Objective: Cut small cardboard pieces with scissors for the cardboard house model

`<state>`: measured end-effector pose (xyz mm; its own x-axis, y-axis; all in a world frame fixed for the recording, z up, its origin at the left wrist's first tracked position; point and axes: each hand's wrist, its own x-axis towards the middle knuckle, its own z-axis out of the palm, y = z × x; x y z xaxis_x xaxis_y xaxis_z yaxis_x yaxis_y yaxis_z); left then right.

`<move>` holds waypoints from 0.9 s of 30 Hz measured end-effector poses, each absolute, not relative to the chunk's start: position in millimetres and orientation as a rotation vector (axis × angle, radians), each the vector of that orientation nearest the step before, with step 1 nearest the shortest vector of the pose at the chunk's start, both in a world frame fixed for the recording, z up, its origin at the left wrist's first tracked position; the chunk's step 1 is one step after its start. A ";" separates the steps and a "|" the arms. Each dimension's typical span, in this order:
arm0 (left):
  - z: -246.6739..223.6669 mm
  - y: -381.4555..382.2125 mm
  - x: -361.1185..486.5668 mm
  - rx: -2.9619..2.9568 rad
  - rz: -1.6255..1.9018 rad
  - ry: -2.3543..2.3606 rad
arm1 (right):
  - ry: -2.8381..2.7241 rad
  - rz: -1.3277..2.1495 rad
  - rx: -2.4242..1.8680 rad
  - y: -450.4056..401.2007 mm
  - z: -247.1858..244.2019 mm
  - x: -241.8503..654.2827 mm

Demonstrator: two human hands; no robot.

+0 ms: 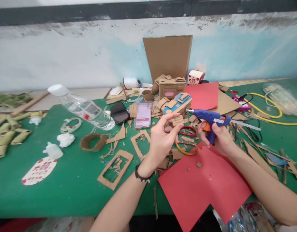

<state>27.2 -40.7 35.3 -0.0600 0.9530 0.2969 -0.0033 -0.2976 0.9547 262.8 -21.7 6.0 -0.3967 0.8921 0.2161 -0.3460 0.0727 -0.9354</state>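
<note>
My right hand (219,137) grips a blue hot glue gun (206,116) with an orange trigger, a glue stick out of its back and its nozzle pointing left. My left hand (164,135) is left of the nozzle, fingers bent and pressed close together; whatever is between them is too small to make out. Scissors with red and yellow handles (187,149) lie beside my left fingers. Below both hands a red paper sheet (204,183) bears small cardboard bits. Behind them sits a cardboard model with blue parts (177,104).
A cardboard camera-like box (171,88) stands at the back. Leftward are a phone (143,114), a tilted plastic bottle (83,108), cardboard frames (115,169) and a cardboard ring (92,142). A yellow cable (266,103) and cardboard scraps lie on the right.
</note>
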 end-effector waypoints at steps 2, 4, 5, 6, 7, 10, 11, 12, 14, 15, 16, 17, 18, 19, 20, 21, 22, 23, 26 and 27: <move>35.4 -40.0 25.7 1.419 1.498 1.127 | -1.331 1.549 -0.606 -21.7 5.4 263.8; 34.2 -39.3 23.8 1.462 1.521 1.184 | -1.336 1.548 -0.606 -21.5 4.0 265.2; 33.3 -39.1 22.9 1.494 1.532 1.216 | -1.343 1.538 -0.605 -21.5 3.1 265.9; 32.3 -39.1 22.0 1.533 1.542 1.248 | -1.354 1.522 -0.604 -21.7 2.4 266.7; 31.4 -39.1 21.2 1.578 1.552 1.278 | -1.370 1.502 -0.606 -22.1 1.9 267.2; 29.3 -39.6 19.5 1.711 1.582 1.357 | -1.435 1.438 -0.644 -24.9 2.9 266.9; 28.7 -39.6 19.2 1.745 1.594 1.376 | -1.458 1.418 -0.669 -26.2 3.9 265.9; 28.2 -39.5 19.0 1.773 1.606 1.393 | -1.479 1.399 -0.696 -27.4 5.0 264.7; 27.6 -38.9 18.8 1.811 1.628 1.412 | -1.506 1.365 -0.744 -29.4 7.2 261.6; 27.5 -38.6 18.8 1.824 1.638 1.412 | -1.510 1.350 -0.763 -30.0 7.9 260.2; 27.5 -38.4 18.8 1.833 1.646 1.409 | -1.510 1.336 -0.776 -30.3 8.5 259.0; 27.8 -38.2 18.8 1.840 1.652 1.406 | -1.509 1.322 -0.785 -30.3 8.9 258.2; 28.1 -38.1 18.8 1.846 1.656 1.402 | -1.510 1.310 -0.791 -30.3 9.1 257.7; 28.4 -38.0 18.9 1.852 1.658 1.398 | -1.512 1.300 -0.796 -30.2 9.4 257.4; 28.6 -38.0 19.1 1.857 1.660 1.396 | -1.516 1.290 -0.802 -30.1 9.7 257.4; 28.7 -38.1 19.2 1.863 1.661 1.394 | -1.522 1.283 -0.810 -30.1 10.1 257.5; 28.5 -38.2 19.5 1.868 1.661 1.389 | -1.527 1.276 -0.820 -30.3 10.6 257.6; 28.1 -38.2 19.7 1.874 1.663 1.381 | -1.529 1.271 -0.832 -30.5 11.0 257.5; 26.5 -38.3 20.6 1.893 1.667 1.360 | -1.525 1.270 -0.867 -31.4 11.7 256.7; 26.1 -38.2 20.9 1.899 1.670 1.359 | -1.525 1.272 -0.878 -31.6 11.5 256.3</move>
<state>20.9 -38.2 26.1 -0.1043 0.7702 0.6293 0.4592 -0.5239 0.7174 256.3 -31.6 11.5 -0.3087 0.9279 0.2090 -0.0391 0.2072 -0.9775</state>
